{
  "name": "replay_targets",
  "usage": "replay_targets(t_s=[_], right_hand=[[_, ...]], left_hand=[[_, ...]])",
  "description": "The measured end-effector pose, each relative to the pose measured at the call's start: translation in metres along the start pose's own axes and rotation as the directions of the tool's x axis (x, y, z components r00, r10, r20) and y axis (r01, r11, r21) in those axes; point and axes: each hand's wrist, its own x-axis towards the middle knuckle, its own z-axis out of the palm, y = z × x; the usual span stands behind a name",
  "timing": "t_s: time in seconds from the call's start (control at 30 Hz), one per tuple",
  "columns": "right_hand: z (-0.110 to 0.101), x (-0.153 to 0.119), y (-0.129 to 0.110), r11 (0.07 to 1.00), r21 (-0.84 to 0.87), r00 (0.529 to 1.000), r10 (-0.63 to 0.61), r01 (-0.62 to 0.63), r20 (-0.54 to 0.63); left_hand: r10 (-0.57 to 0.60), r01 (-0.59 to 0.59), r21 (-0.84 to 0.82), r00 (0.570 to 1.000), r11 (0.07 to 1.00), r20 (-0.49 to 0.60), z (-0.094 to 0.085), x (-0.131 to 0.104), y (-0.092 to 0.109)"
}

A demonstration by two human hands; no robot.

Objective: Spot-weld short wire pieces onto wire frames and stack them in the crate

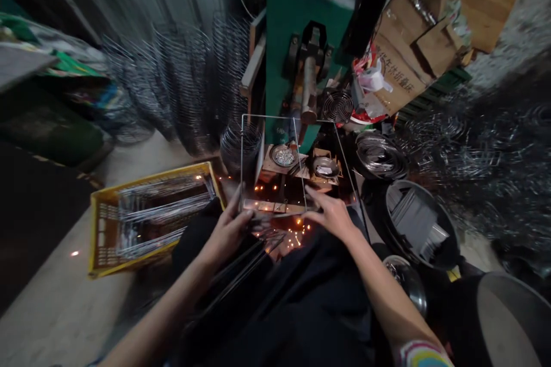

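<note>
Holding a wire frame [241, 155] in front of a green machine [279, 28], with the left hand [228, 226] closed on the near left corner and the right hand [333, 215] pinching close to the middle wire; working amid orange sparks [297, 238], with the near edge too blurred to tell exact contact. Showing, at left, a yellow crate [102, 229] of loose wires [159, 215], laid mostly lengthwise; showing, beyond the hands, a dish [272, 156] of small shiny bits [284, 155] and, just to its right, a pan [326, 161] with a pale scrap [323, 170] inside. Crowded along the right, from far to near, by a round bundle [381, 155] of wire loops, a bucket [450, 229] of flat strips [408, 221], a steel bowl [415, 287] with contents impossible to make out, and a large tub [465, 315], equally hard to read inside. Hemmed in at left by the crate's right end, near the left hand; bounded at far left by stacked coils [185, 86]; tight between right forearm and bucket; opening widest at near left, over pale floor [47, 309] beside the crate.
</note>
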Motion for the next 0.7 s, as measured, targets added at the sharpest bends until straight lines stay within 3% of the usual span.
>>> replay_targets(t_s=[0.17, 0.27, 0.43, 0.7], right_hand=[[-0.015, 0.104, 0.046, 0.986, -0.164, 0.987, 0.009, -0.036, -0.158], [-0.029, 0.145, 0.061, 0.987, -0.154, 0.985, -0.07, 0.045, -0.158], [-0.037, 0.174, 0.071, 0.992, -0.101, 0.975, -0.099, 0.08, -0.2], [-0.03, 0.198, 0.081, 0.99, -0.07, 0.961, -0.133, 0.119, -0.241]], left_hand=[[0.149, -0.149, -0.013, 0.976, 0.989, 0.16, -0.011, 0.11, 0.044], [0.189, -0.187, -0.03, 0.968, 0.982, 0.167, -0.013, 0.149, 0.063], [0.188, -0.182, -0.063, 0.973, 0.981, 0.132, -0.013, 0.178, 0.078], [0.199, -0.189, -0.083, 0.971, 0.979, 0.134, -0.017, 0.197, 0.09]])
